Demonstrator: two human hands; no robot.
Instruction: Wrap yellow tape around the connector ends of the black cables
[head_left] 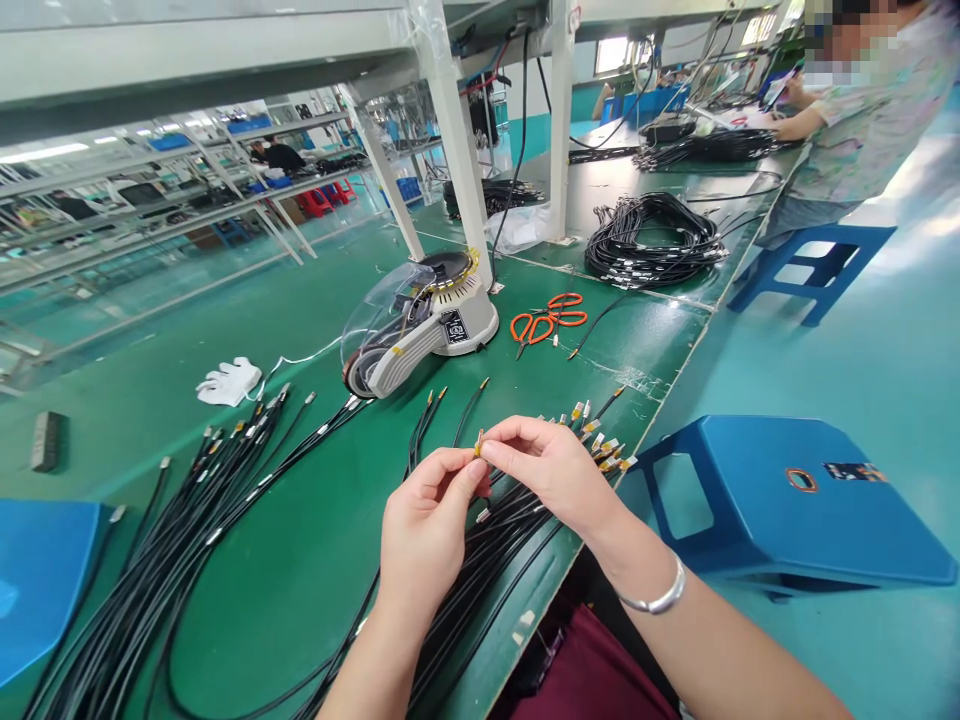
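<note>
Before me, my left hand (426,515) pinches a small cable connector (478,442) with a bit of yellow tape round it. The thumb and forefinger of my right hand (559,468) close on the same connector from the other side. Its cable is mostly hidden behind my fingers. Under and beside my hands runs a bundle of black cables (499,540), with silver, yellow-taped connector ends (600,445) fanned out to the right. Beyond my hands stands a grey tape dispenser (420,335) with a clear cover.
Orange-handled scissors (551,320) lie right of the dispenser, near a coiled cable bundle (652,240). More black cables (172,550) and a white glove (229,382) lie left. A blue stool (795,490) stands beyond the table's right edge. A co-worker (862,130) works farther back.
</note>
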